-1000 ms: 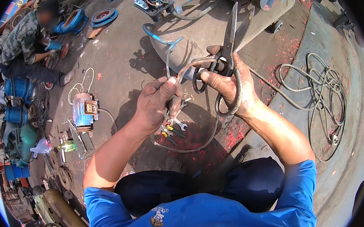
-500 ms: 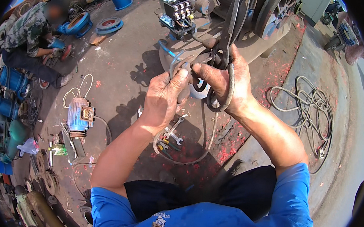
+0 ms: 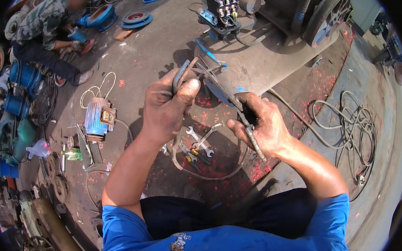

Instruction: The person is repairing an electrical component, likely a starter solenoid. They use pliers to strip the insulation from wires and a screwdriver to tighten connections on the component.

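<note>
My left hand (image 3: pixel 167 106) is closed round a cable, with a blue wire end (image 3: pixel 180 76) and a brown wire end (image 3: pixel 189 73) standing up past the thumb. From below this hand the grey cable (image 3: pixel 206 176) hangs in a loop toward the ground. In my right hand (image 3: pixel 263 124) is a pair of large metal scissors (image 3: pixel 225 93), gripped at the handles. Their blades slant up and left, with the tips close to the wire ends. I cannot tell whether the blades touch them. Beneath my hands lie wrenches (image 3: pixel 200 142) and pliers (image 3: pixel 191 157).
A black contactor (image 3: pixel 221 7) stands ahead, near a machine with a large spoked wheel (image 3: pixel 329 19). Coiled cable (image 3: pixel 349 124) lies at the right. A blue electric motor (image 3: pixel 97 116) sits at the left, and a person in camouflage (image 3: pixel 44 26) crouches beyond it.
The scissors have swung from pointing up to slanting left toward the wires. My hands have moved apart, the left one turning so the wire ends stand up. The view has shifted slightly.
</note>
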